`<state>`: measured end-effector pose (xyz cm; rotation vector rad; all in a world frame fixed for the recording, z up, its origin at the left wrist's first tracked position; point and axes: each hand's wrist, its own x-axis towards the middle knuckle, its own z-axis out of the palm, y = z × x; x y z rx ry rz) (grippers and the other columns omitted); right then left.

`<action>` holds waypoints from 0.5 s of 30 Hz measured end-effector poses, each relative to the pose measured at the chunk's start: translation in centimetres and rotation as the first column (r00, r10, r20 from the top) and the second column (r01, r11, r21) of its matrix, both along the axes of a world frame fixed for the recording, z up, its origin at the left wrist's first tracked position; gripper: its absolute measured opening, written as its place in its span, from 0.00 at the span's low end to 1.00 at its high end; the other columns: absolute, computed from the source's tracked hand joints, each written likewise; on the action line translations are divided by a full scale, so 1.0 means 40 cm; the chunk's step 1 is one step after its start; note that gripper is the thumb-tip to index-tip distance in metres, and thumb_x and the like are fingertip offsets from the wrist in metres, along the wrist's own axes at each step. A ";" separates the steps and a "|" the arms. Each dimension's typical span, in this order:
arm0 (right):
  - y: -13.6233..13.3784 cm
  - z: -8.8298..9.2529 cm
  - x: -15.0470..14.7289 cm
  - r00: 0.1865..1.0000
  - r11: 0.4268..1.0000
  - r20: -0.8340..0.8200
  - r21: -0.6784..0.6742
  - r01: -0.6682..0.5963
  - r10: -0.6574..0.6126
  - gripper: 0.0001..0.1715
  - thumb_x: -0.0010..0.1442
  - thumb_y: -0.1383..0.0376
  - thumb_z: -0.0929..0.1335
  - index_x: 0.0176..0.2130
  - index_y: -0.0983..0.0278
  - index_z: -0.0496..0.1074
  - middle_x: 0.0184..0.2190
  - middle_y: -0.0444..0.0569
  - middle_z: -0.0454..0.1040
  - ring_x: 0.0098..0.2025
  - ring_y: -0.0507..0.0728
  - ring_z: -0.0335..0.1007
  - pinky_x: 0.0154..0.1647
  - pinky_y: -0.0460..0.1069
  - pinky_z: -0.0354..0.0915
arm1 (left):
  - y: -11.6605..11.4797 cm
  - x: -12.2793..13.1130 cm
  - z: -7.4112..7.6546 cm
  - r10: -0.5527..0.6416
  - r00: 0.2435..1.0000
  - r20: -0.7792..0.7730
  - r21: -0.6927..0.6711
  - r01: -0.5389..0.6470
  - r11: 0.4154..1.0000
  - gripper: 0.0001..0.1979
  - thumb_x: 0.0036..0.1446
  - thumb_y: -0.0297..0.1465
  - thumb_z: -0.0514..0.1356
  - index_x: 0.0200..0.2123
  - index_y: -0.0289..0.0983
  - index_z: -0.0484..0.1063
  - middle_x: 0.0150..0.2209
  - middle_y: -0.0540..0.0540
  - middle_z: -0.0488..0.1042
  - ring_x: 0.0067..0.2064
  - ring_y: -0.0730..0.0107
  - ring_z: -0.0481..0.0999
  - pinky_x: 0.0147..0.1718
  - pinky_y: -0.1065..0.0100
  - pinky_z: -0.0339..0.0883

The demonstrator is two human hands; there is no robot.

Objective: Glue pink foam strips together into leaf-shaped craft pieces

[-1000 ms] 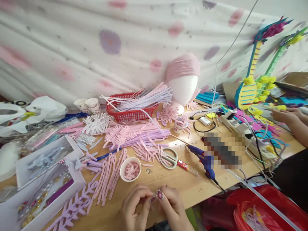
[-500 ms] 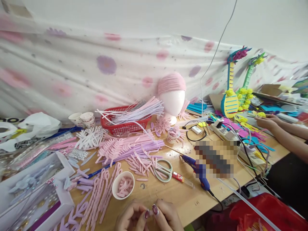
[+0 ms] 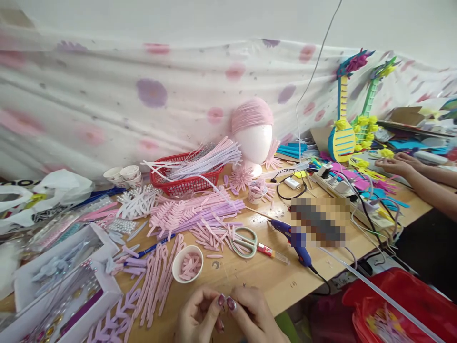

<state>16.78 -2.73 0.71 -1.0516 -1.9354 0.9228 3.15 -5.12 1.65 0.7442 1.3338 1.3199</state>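
Note:
At the table's front edge my left hand point(image 3: 200, 312) and my right hand point(image 3: 255, 314) meet, thumbs and fingertips pinched together. Whatever is between the fingertips is too small and covered to make out. Just beyond my left hand stands a white paper cup point(image 3: 175, 271) with short pink fuzzy pieces point(image 3: 191, 265) in it. Left of the cup lie twisted pink pipe cleaner strips point(image 3: 152, 281). Scissors with pale green handles point(image 3: 244, 242) rest farther back, beside a small red-labelled tube point(image 3: 272, 253). A blue glue gun point(image 3: 291, 238) lies to the right.
Behind are a red basket point(image 3: 185, 185) of pipe cleaners and a white foam head point(image 3: 254, 143) with pink wrapping. Open white boxes point(image 3: 107, 281) stand left. Power strips point(image 3: 332, 183) with cables lie right. Another person's hands point(image 3: 400, 164) hold a yellow flower near two craft lutes point(image 3: 342, 138).
My view has tilted down slightly, so my hands and the front of the table show more fully. My thumbs have shifted a little, still pinched close together.

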 end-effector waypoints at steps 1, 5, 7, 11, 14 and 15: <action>0.002 -0.004 0.002 0.999 1.000 -0.022 -0.014 -0.026 0.026 0.25 0.68 0.57 0.58 0.21 0.63 0.61 0.18 0.41 0.60 0.22 0.49 0.56 0.26 0.45 0.55 | -0.002 -0.001 0.001 -0.016 1.000 -0.003 0.016 0.016 1.000 0.20 0.44 0.47 0.68 0.21 0.35 0.73 0.17 0.52 0.69 0.17 0.77 0.66 0.17 0.76 0.62; 0.006 -0.006 0.007 0.979 0.990 -0.161 -0.048 -0.132 0.123 0.25 0.67 0.61 0.58 0.20 0.64 0.62 0.16 0.40 0.58 0.19 0.48 0.53 0.23 0.45 0.51 | -0.003 -0.011 0.005 -0.106 0.994 -0.035 0.065 0.108 0.992 0.17 0.50 0.43 0.65 0.22 0.35 0.71 0.18 0.52 0.68 0.20 0.76 0.68 0.20 0.76 0.63; 0.004 -0.005 0.008 0.976 0.994 -0.199 -0.046 -0.104 0.093 0.26 0.67 0.61 0.59 0.19 0.64 0.62 0.16 0.41 0.59 0.19 0.48 0.54 0.22 0.45 0.51 | -0.002 -0.015 0.005 -0.180 0.981 -0.073 0.070 0.185 0.980 0.15 0.53 0.40 0.64 0.24 0.35 0.71 0.20 0.51 0.70 0.21 0.75 0.70 0.22 0.75 0.65; -0.005 -0.010 0.002 0.967 0.998 -0.245 -0.036 0.060 -0.067 0.24 0.66 0.61 0.61 0.20 0.64 0.64 0.15 0.41 0.59 0.18 0.48 0.55 0.21 0.45 0.51 | -0.005 -0.014 0.005 -0.200 0.964 -0.178 0.128 0.224 0.966 0.12 0.57 0.36 0.61 0.25 0.34 0.71 0.22 0.50 0.71 0.22 0.74 0.71 0.23 0.73 0.66; -0.008 -0.016 -0.007 0.945 0.988 -0.290 -0.066 0.140 -0.153 0.22 0.65 0.62 0.62 0.22 0.65 0.67 0.16 0.42 0.63 0.19 0.49 0.58 0.22 0.44 0.53 | -0.010 -0.008 0.009 -0.172 0.949 -0.264 0.180 0.224 0.958 0.10 0.58 0.34 0.59 0.27 0.34 0.71 0.24 0.49 0.71 0.23 0.74 0.72 0.23 0.74 0.66; -0.009 -0.017 -0.010 0.934 0.983 -0.306 -0.080 0.165 -0.182 0.21 0.65 0.62 0.62 0.22 0.65 0.68 0.16 0.42 0.65 0.19 0.49 0.59 0.22 0.44 0.54 | -0.011 -0.006 0.011 -0.158 0.941 -0.300 0.204 0.225 0.953 0.10 0.58 0.33 0.59 0.27 0.35 0.71 0.25 0.49 0.71 0.23 0.74 0.72 0.23 0.74 0.66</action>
